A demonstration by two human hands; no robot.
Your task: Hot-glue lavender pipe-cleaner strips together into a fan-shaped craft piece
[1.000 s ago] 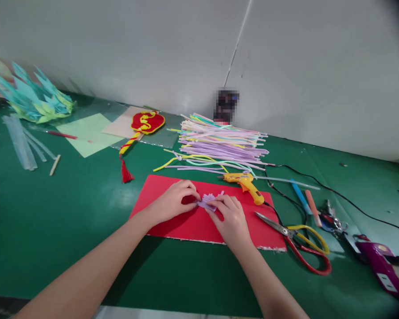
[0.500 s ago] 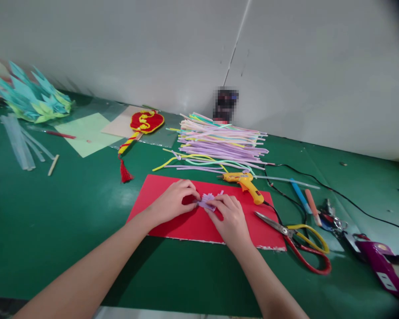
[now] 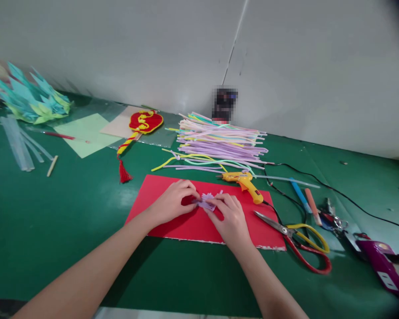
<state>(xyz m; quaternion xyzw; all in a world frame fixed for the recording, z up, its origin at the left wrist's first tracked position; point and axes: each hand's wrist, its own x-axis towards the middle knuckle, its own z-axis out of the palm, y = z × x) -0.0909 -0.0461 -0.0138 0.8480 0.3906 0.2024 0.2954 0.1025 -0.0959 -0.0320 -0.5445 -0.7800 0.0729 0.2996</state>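
My left hand [image 3: 173,204] and my right hand [image 3: 228,218] meet over a red sheet [image 3: 159,212] lying on the green table. Between their pinched fingertips is a small lilac fringed piece [image 3: 207,200], held from both sides and resting on the red sheet. Both hands have their fingers curled closed on it. Just beyond my right hand lies a yellow glue gun [image 3: 244,182] at the sheet's far right corner.
A stack of pastel pipe cleaners [image 3: 219,141] lies behind the sheet. Red-and-yellow scissors [image 3: 299,241], coloured sticks, keys and a purple tool [image 3: 381,263] are at the right. A red ornament with tassel [image 3: 141,126], paper sheets, clear glue sticks [image 3: 18,141] and teal paper leaves are left.
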